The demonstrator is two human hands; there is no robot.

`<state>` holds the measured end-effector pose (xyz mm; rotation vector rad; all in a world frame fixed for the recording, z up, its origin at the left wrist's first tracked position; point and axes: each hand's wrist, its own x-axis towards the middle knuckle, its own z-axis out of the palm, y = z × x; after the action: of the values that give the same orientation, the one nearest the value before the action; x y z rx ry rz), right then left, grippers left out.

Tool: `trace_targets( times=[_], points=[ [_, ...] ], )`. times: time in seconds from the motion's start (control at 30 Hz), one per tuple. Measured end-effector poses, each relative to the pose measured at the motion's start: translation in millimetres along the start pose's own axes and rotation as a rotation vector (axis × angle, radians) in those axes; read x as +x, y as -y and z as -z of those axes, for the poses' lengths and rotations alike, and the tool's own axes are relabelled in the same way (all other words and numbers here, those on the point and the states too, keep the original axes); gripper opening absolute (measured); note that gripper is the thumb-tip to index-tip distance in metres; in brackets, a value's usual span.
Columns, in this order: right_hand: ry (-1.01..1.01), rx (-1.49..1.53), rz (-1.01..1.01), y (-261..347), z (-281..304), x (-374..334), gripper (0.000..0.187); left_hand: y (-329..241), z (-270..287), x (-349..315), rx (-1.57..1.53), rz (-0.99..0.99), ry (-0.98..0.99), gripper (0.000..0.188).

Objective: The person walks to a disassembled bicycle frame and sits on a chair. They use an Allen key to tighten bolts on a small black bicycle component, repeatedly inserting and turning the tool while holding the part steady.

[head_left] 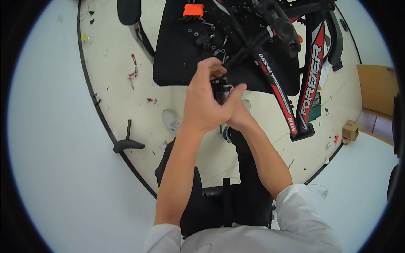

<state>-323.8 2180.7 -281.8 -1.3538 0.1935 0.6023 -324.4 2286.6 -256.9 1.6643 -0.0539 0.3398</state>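
Note:
My left hand (pixel 202 99) is curled around a small black cylindrical bicycle part (pixel 221 90), with its thumb stretched across the near side. The part's exact kind is hidden by my fingers. My right hand (pixel 238 113) is against the same part from the right and below, mostly covered by the left. Just beyond my hands lies a black and red bicycle frame (pixel 274 80), resting across the black chair seat (pixel 175 69). One of its dark tubes reaches close to my left fingertips.
Several loose nuts and bolts (pixel 206 36) and an orange block (pixel 193 10) lie on the seat. On the floor are a saddle with its post (pixel 128 144), a red and black lever-like part (pixel 133 69) and a cardboard box (pixel 350 130). A cabinet door (pixel 378 90) hangs open at right.

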Motion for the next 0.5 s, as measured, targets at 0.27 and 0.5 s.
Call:
trace_targets(
  times=[0.27, 0.5],
  points=[
    [0.139, 0.239, -0.304, 8, -3, -9, 0.052, 15, 5, -1, 0.211, -0.313, -0.123, 0.027],
    [0.112, -0.044, -0.208, 19, -18, -16, 0.042, 4, 2, -2, 0.048, -0.113, -0.254, 0.017]
  ],
)
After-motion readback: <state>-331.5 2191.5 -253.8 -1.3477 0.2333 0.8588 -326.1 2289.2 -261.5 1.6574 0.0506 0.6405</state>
